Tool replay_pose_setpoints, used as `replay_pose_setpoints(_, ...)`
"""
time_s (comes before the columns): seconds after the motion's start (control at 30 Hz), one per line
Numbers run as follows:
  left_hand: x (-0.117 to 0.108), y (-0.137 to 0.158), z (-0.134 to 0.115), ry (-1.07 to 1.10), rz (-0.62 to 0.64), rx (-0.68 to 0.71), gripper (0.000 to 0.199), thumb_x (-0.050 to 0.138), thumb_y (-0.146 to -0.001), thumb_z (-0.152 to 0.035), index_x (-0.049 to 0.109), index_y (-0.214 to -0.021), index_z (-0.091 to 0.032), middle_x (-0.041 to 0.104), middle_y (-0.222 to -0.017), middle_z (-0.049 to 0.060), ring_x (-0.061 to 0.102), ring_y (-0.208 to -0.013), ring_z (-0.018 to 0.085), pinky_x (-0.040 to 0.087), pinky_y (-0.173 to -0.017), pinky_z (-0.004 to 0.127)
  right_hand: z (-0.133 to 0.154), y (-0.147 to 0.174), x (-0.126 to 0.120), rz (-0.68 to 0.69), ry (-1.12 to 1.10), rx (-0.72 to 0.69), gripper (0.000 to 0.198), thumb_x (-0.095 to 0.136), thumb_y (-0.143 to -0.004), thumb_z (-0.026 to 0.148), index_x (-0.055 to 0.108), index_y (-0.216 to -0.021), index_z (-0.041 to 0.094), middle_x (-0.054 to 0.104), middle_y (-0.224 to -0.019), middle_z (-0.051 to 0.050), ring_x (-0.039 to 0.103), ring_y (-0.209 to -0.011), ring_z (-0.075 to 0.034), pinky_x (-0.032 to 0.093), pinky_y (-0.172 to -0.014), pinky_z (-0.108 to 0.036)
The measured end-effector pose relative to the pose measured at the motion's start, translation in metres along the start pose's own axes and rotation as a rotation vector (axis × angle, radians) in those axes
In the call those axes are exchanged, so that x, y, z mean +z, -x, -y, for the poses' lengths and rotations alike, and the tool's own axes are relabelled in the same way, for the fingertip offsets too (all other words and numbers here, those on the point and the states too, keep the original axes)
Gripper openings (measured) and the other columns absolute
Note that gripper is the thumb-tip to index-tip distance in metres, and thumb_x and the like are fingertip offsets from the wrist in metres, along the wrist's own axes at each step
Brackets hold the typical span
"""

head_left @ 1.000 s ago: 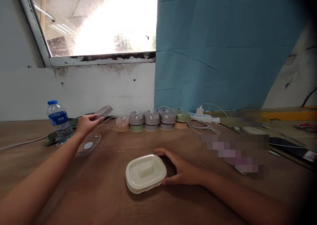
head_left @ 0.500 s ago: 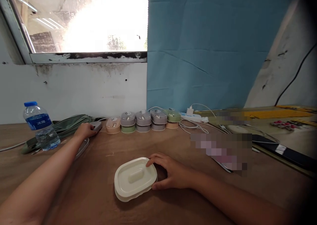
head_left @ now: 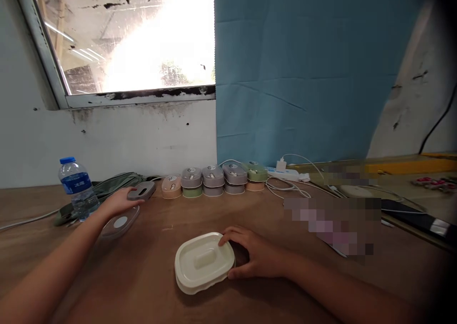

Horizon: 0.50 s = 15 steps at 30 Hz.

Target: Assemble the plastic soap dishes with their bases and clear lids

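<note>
A grey oval box part [head_left: 147, 189] with a dark slot in it is gripped by my left hand [head_left: 119, 201] at the back left. Below that hand, a clear oval lid [head_left: 123, 222] with a white round patch lies on the table. My right hand [head_left: 252, 253] has its thumb and fingers closed around the right end of a cream oval box part [head_left: 191, 269]. That piece rests on the table and has a raised bar in its middle; its underside is hidden.
Along the wall stand several oval boxes [head_left: 213, 175] in pink, grey and green, some stacked. A water bottle [head_left: 79, 191] stands at the left beside a dark green bag [head_left: 116, 185]. White cables [head_left: 291, 187] and a power strip [head_left: 285, 173] lie at the back right.
My left hand has raised and tilted the grey part, so its slot now shows. More of the clear lid is visible. The right hand keeps its grip; the camera view has shifted.
</note>
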<state>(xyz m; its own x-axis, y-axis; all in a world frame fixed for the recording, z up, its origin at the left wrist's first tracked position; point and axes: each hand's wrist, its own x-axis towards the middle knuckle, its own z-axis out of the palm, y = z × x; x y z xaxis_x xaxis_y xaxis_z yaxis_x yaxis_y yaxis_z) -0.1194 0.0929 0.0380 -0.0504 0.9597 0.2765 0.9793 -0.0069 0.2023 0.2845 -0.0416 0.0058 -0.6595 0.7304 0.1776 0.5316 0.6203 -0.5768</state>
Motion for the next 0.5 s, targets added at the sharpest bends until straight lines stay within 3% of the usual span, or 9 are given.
replay_pose_setpoints(0.17,-0.001,0.050,0.020,-0.065,0.180,-0.101,0.105,0.058,-0.051,-0.062,0.026,-0.133,-0.005,0.037,-0.132,0.021,0.043,-0.115,0.035,0.039,-0.090,0.038,0.001,-0.001,-0.001,0.006,0.009,0.014,0.054,0.070,-0.060,0.047,0.055,-0.106,0.023,0.051,-0.112,-0.005,0.047,-0.105,-0.023,0.037,-0.092,-0.033)
replay_pose_setpoints(0.33,0.008,0.059,0.022,0.021,0.138,-0.183,0.093,0.058,-0.054,-0.046,0.024,-0.130,-0.004,0.036,-0.133,0.021,0.040,-0.119,0.031,0.037,-0.093,0.035,0.001,-0.001,-0.001,0.008,0.016,0.030,0.054,0.069,-0.060,0.049,0.055,-0.106,0.024,0.050,-0.114,-0.005,0.047,-0.105,-0.024,0.038,-0.090,-0.033)
replay_pose_setpoints(0.5,0.010,0.057,0.018,0.062,0.098,-0.256,0.093,0.058,-0.054,-0.046,0.023,-0.129,-0.005,0.041,-0.128,0.021,0.045,-0.114,0.032,0.039,-0.088,0.034,0.000,-0.001,-0.001,0.013,0.017,0.015,0.053,0.069,-0.061,0.048,0.055,-0.106,0.023,0.050,-0.113,-0.006,0.047,-0.106,-0.023,0.037,-0.092,-0.033)
